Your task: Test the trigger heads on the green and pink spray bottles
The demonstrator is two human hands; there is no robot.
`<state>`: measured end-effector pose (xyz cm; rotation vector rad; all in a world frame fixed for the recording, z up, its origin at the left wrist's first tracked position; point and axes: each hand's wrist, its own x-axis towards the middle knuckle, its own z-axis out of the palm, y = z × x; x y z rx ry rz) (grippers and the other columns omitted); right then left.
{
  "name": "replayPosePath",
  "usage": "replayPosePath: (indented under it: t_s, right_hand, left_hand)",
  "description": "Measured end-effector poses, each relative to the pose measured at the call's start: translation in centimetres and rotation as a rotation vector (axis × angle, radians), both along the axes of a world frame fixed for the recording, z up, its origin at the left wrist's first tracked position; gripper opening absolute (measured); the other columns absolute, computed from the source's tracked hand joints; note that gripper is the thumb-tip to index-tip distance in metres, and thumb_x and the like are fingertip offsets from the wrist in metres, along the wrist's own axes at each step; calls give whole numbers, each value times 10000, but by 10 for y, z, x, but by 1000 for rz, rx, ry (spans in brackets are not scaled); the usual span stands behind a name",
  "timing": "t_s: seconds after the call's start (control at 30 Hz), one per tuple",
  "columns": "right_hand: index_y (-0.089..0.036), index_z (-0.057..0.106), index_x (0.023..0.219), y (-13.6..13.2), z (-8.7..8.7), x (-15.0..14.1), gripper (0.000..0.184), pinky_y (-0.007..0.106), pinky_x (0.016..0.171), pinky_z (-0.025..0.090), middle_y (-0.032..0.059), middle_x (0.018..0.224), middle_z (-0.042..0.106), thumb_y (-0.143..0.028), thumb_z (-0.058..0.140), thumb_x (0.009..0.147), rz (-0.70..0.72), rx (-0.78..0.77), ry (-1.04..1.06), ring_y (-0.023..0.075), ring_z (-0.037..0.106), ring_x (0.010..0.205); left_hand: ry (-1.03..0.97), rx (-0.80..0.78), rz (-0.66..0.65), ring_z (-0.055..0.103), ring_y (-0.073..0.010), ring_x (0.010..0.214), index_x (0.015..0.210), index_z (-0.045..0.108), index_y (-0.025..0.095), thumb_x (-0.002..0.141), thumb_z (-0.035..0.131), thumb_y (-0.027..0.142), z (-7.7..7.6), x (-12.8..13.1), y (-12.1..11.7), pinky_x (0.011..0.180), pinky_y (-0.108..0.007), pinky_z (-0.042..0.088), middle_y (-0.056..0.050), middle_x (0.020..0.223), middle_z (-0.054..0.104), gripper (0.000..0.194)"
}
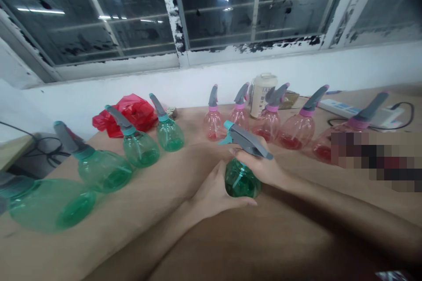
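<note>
Green spray bottle (242,178): in both hands, in the middle of the view, over the near part of the tabletop (194,246); close to upright, though whether its base touches the wood cannot be made out.
Trigger head (252,140): grey, with a teal nozzle (228,125) aimed leftward.
Green liquid (245,188): dark, low in the clear body.
Right hand (260,164): closed around the neck, just under the trigger head, the forearm coming in from the right.
Left hand (216,191): curved round the lower body, fingers along its left side and thumb stretched across in front of the base.
Green row on the left: four more sprayers, the farthest (169,135), the next (141,149), a third (104,171) and the nearest (49,204), which is cut by the edge of view; each has some green liquid.
Pink row behind and to the right: five sprayers, from the leftmost (213,125) to the rightmost (321,147), which lies beside a pixelated patch (379,158); red liquid shows in several.
Red plastic bag (135,112): crumpled, behind the green row.
Lidded cup (260,96): pale, printed, behind the pink row.
Power strip (343,109): white, at far right, near a black cable (412,114).
Windows (220,9): dark panes in peeling frames, above a white wall (194,83).
</note>
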<state>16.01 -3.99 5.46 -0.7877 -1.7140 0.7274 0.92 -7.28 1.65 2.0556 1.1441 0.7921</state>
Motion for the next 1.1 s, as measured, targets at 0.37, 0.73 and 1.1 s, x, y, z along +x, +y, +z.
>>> replayPosePath:
  t_s: [0.37, 0.73, 1.1]
  right_hand:
    - [-270, 616, 831, 3, 3, 4, 194, 289, 572, 431, -27, 716, 577, -156, 497, 729, 175, -57, -43, 140, 487, 570]
    - [-264, 619, 939, 3, 11, 1, 208, 337, 745, 474, 5, 832, 637, -402, 626, 784, 221, -76, 5, 184, 602, 792]
    - [-246, 577, 764, -5, 14, 2, 230, 281, 580, 428, -31, 653, 542, -472, 581, 810, 93, -40, -42, 135, 512, 601]
  left_hand:
    - [-27, 48, -30, 385, -351, 1283, 1373, 289, 242, 597, 782, 501, 2, 1, 0, 1046, -536, 342, -120, 1365, 429, 955]
    - [-37, 53, -44, 385, -375, 1280, 1367, 299, 242, 613, 770, 504, 3, 1, -2, 1021, -575, 346, -135, 1360, 437, 927]
    - [-14, 31, -81, 330, -380, 1324, 1408, 239, 244, 614, 767, 509, 10, 3, -3, 1058, -568, 308, -140, 1432, 369, 991]
